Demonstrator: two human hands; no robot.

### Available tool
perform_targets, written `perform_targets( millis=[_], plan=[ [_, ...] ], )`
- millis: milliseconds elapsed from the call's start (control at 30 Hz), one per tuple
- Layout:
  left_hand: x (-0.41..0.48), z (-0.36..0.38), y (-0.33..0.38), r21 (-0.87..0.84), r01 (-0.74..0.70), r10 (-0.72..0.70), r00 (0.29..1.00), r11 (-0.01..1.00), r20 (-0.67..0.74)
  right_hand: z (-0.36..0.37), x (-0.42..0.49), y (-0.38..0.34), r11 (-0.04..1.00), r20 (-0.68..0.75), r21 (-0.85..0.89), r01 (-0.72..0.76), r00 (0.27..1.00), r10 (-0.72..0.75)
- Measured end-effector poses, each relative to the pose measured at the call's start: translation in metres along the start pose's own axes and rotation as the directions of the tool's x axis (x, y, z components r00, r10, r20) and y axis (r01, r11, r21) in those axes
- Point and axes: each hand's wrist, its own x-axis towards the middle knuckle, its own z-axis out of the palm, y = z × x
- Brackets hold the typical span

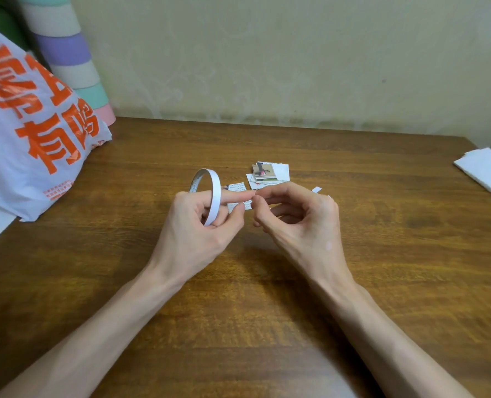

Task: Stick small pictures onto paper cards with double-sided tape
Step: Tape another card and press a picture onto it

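1. Centre of frame: the left hand (198, 222) grips a white tape roll (214, 193), with its forefinger through the ring.
2. The right hand (298, 222) is curled, its thumb and forefinger pinched together beside the left fingertips (what they pinch is too small to tell).
3. Just above the hands, small pictures (264, 172) and cards (282, 170) lie piled on the wooden table (382, 239).

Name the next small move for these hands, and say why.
Probably the right hand should draw a short strip off the tape roll: the left hand holds the roll on its forefinger, the right fingers pinch at its end, and small pictures lie behind.
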Motion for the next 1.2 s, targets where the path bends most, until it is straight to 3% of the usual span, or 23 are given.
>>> perform_targets(
  millis=[1200],
  plan=[
    [-0.0012,-0.0002,-0.0019,0.048,-0.064,0.063,0.998,0.997,0.019,0.0005,-0.0003,0.0018,1.000,-0.015,0.021,0.014,1.000,-0.014]
  ],
)
